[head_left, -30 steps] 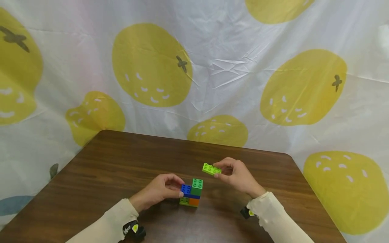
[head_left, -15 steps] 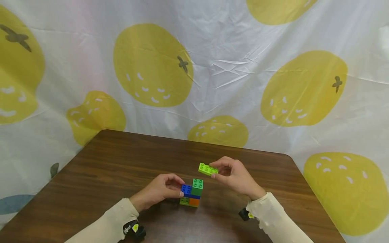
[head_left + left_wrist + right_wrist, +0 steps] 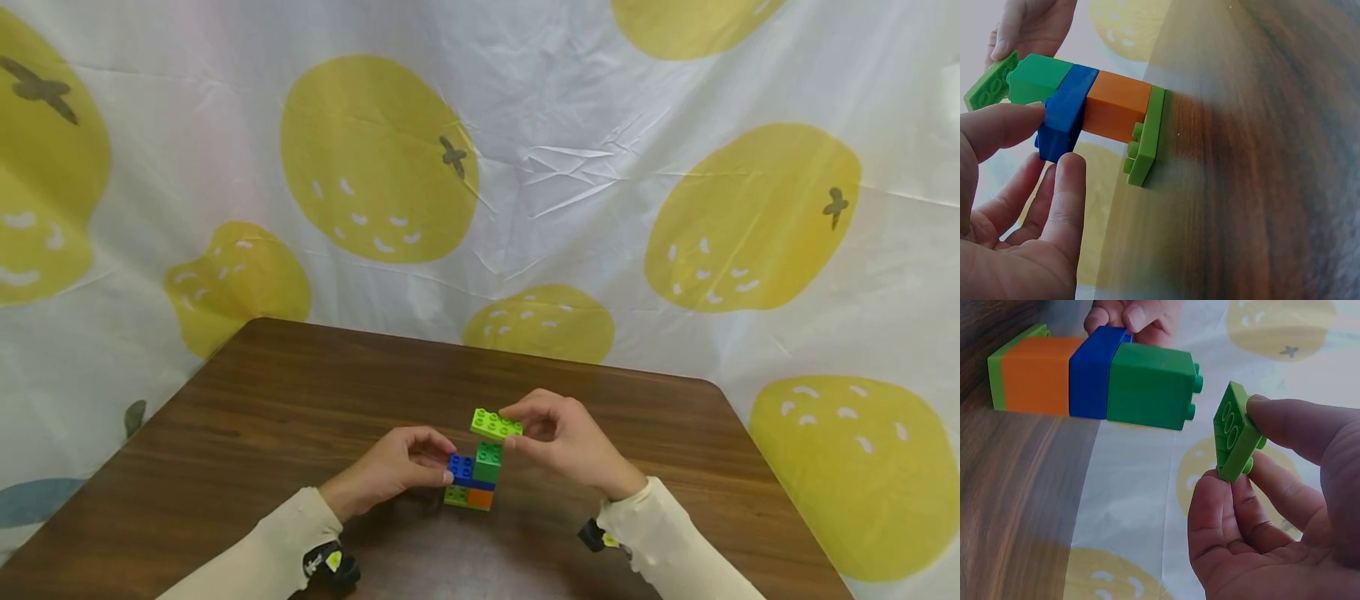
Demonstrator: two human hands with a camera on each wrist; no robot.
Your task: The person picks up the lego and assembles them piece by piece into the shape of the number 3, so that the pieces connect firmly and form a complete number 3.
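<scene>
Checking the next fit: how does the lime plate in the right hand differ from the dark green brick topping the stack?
The lime plate is thin, pale and held tilted in the air; the dark green brick is tall, darker and seated on the stack. Both show studs.

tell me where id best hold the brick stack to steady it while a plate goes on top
Pinch the blue brick from the left, as the left hand does. It juts out sideways from the stack, giving flat faces for thumb and finger. That likely keeps fingers off the green brick, whose studs sit just under the lime plate held by the right hand.
</scene>
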